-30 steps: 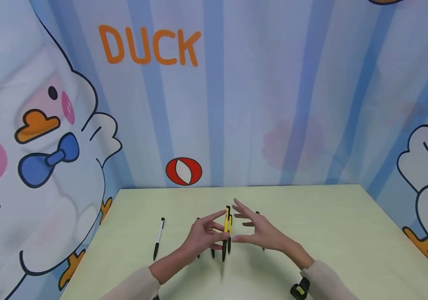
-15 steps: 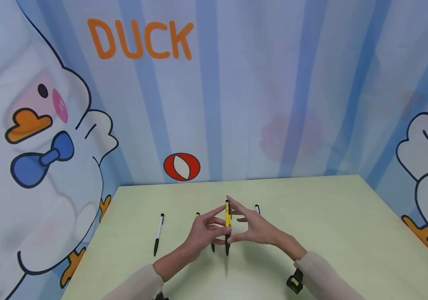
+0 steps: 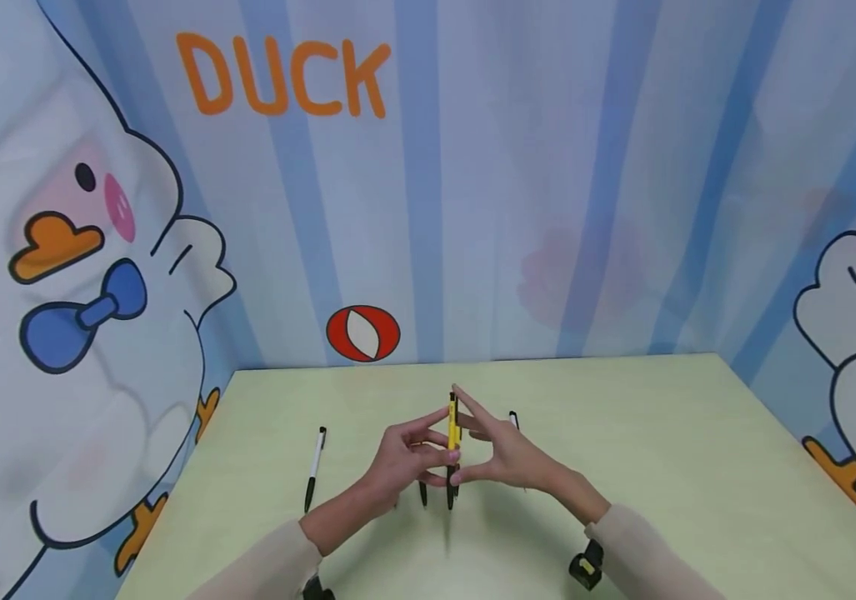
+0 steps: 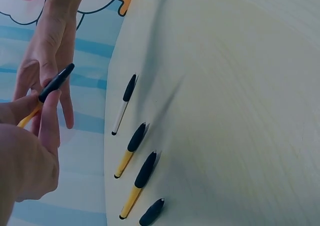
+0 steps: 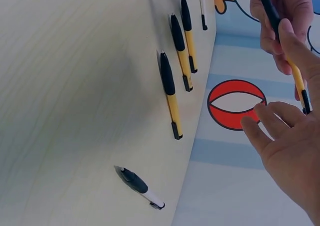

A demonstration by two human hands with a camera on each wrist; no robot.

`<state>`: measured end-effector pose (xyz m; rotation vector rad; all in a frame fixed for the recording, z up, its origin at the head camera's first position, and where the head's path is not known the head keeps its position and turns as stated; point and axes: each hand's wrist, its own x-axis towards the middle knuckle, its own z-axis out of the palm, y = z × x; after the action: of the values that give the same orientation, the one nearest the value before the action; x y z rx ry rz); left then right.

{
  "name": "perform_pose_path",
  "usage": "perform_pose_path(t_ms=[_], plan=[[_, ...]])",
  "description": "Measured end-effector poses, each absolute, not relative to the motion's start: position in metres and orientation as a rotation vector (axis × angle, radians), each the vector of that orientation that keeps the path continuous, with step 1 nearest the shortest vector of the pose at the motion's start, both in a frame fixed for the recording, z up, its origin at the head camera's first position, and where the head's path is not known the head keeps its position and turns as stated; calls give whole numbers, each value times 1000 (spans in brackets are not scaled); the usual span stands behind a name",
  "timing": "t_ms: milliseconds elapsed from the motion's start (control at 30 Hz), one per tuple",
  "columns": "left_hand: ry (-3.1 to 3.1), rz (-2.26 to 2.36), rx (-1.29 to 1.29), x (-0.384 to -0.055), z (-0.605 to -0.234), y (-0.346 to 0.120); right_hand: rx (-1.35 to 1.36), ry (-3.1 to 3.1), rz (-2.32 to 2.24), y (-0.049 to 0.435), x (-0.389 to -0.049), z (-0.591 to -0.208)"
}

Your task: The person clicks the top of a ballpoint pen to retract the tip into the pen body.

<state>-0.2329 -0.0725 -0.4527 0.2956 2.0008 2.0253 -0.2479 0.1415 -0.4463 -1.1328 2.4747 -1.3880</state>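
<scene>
A yellow-and-black ballpoint pen (image 3: 453, 427) stands upright above the table, its black grip end pointing down. My left hand (image 3: 403, 458) pinches it from the left, with thumb and fingertips on the barrel. From the right, my right hand (image 3: 513, 454) holds the same pen, its thumb at the black grip and its index finger up at the top end. In the right wrist view the pen (image 5: 272, 11) runs past the right thumb, and the left fingers lie behind it. Partly hidden by the left hand, a pen's black tip (image 3: 423, 493) shows on the table.
Three yellow-and-black pens lie in a row on the pale table (image 3: 623, 433), the middle pen (image 5: 181, 49) among them. A white-and-black pen (image 3: 315, 468) lies left of them, another white pen (image 5: 142, 187) right. A duck-print curtain (image 3: 503, 167) hangs behind the table.
My right hand has moved left, from apart from the pen to gripping it with thumb and index finger. The left hand keeps its pinch. The head view has shifted slightly.
</scene>
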Motion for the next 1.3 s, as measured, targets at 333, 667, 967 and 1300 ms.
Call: perform_pose_path(t_ms=[333, 667, 967, 1300], plan=[[2074, 1984, 291, -233, -446, -95, -1072, 2590, -1249, 145, -250, -443], [2153, 2014, 92, -234, -451, -120, -1025, 2651, -1284, 166, -248, -449], [2201, 2043, -62, -233, -463, -141, -989, 2707, -1265, 189, -246, -453], [2334, 1911, -270, -231, -473, -157, -927, 2797, -1270, 222, -240, -464]])
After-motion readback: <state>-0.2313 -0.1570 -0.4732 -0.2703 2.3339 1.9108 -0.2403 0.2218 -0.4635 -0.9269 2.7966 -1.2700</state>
